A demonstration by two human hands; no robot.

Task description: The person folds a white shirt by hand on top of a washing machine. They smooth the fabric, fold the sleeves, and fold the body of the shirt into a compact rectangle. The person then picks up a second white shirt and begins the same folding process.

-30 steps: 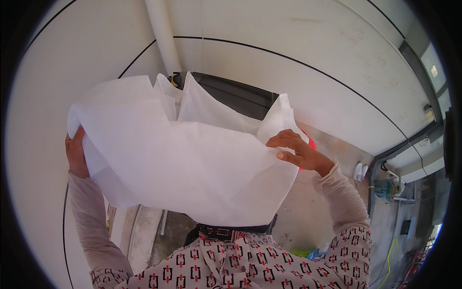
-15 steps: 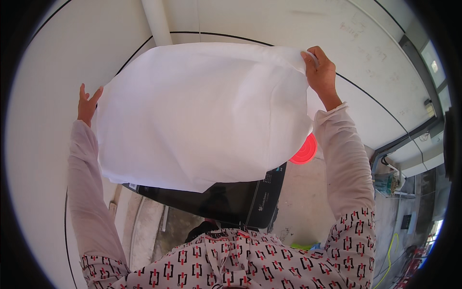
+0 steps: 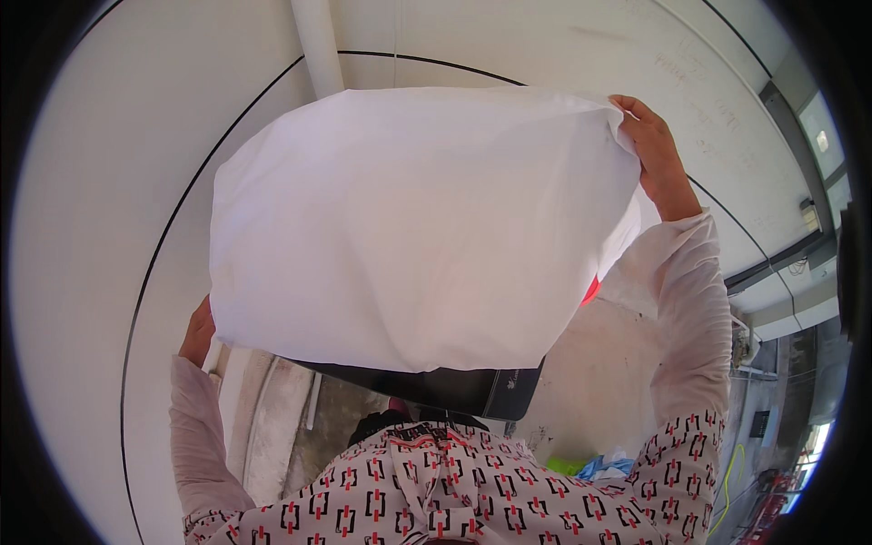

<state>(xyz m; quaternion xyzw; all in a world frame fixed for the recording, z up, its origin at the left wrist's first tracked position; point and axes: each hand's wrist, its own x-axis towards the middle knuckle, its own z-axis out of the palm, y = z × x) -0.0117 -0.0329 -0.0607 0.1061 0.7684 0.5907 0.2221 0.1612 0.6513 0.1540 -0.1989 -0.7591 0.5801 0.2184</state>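
Note:
A wide white cloth (image 3: 409,227) is spread out in front of me and fills the middle of the view. Its upper right corner is pinched in my right hand (image 3: 658,154), with the fabric bunched under the fingers. My left hand (image 3: 197,332) is at the lower left edge of the cloth, its fingers hidden behind the fabric. Below the cloth's lower edge shows the front part of a glossy black appliance top (image 3: 445,391); the cloth hides the rest of it.
A red round item (image 3: 591,291) peeks out past the cloth's right edge. Green and blue items (image 3: 604,466) lie on the floor at lower right. A white pipe (image 3: 316,45) runs up the pale wall (image 3: 109,227). A yellow-green hose (image 3: 729,486) is at far right.
My left hand has moved down along the cloth's left edge, and its fingers went out of sight. My right hand and the cloth shifted right, covering more of the red item.

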